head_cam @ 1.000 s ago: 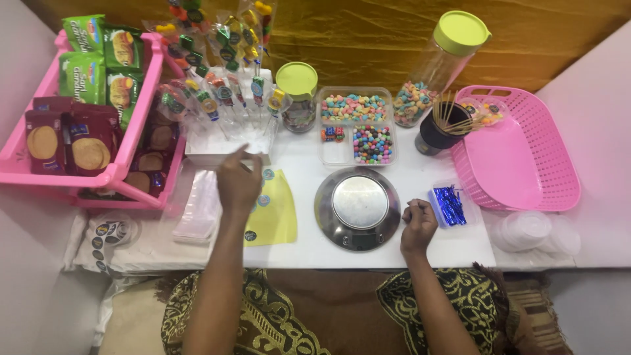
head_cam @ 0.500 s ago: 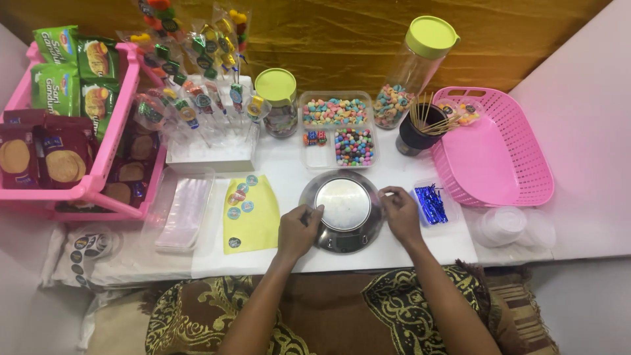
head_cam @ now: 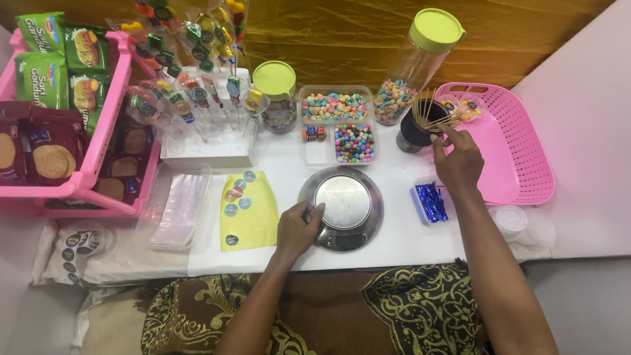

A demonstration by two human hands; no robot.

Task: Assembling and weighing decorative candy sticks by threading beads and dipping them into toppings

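Note:
A round metal kitchen scale (head_cam: 342, 200) sits on the white table (head_cam: 407, 236) in front of me. My left hand (head_cam: 297, 229) is at the scale's left rim, fingers curled and thumb lying on the edge. My right hand (head_cam: 456, 160) is stretched to the back right, and its fingertips touch the wooden skewers (head_cam: 430, 112) that stand in a dark cup (head_cam: 414, 135). No skewer has left the cup. A small clear box of blue twist ties (head_cam: 431, 201) lies just under my right wrist.
A divided clear tray of coloured candies (head_cam: 338, 125), two green-lidded jars (head_cam: 276, 95) (head_cam: 414, 62), a white foam block of wrapped candy sticks (head_cam: 207, 141), a pink rack of biscuit packs (head_cam: 59, 125), a pink basket (head_cam: 519, 151), a yellow sticker sheet (head_cam: 246, 210), clear bags (head_cam: 177, 204).
My right hand left the scale's right rim and went up and right to the skewer cup. My left hand stayed at the scale's left rim. The camera view shifted slightly.

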